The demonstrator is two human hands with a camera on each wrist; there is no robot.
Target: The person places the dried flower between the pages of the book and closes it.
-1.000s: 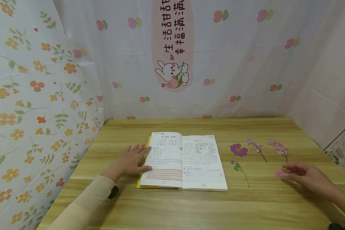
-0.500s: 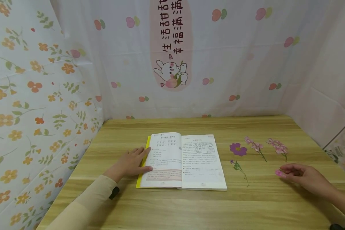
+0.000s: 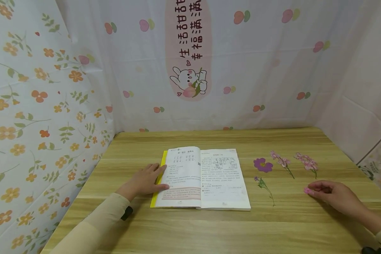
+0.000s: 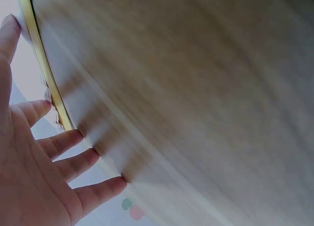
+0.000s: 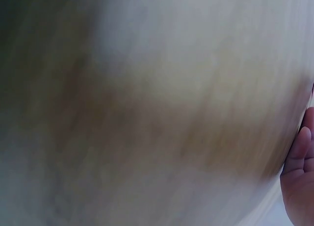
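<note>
An open book [image 3: 222, 183] with a yellow cover edge lies on the wooden table. My left hand [image 3: 146, 180] rests at its left side, fingers spread and relaxed, thumb on the left page; the left wrist view shows these fingers [image 4: 73, 166] along the yellow edge. At the right, my right hand [image 3: 339, 197] pinches a small pink flower [image 3: 308, 191] between thumb and fingertips, low over the table. Only part of this hand [image 5: 299, 182] shows in the right wrist view, and the flower is hidden there.
Between book and right hand lie a purple flower [image 3: 263, 165], a thin-stemmed purple sprig [image 3: 264, 187] and two pink flower sprigs, one nearer the book [image 3: 283, 162] and one farther right [image 3: 307, 163]. A printed white curtain [image 3: 139, 77] hangs behind the wooden table [image 3: 190, 233].
The pink flower has turned within my right fingertips and shows less of its face now. My right hand has shifted only slightly. The left hand stays at the book's edge.
</note>
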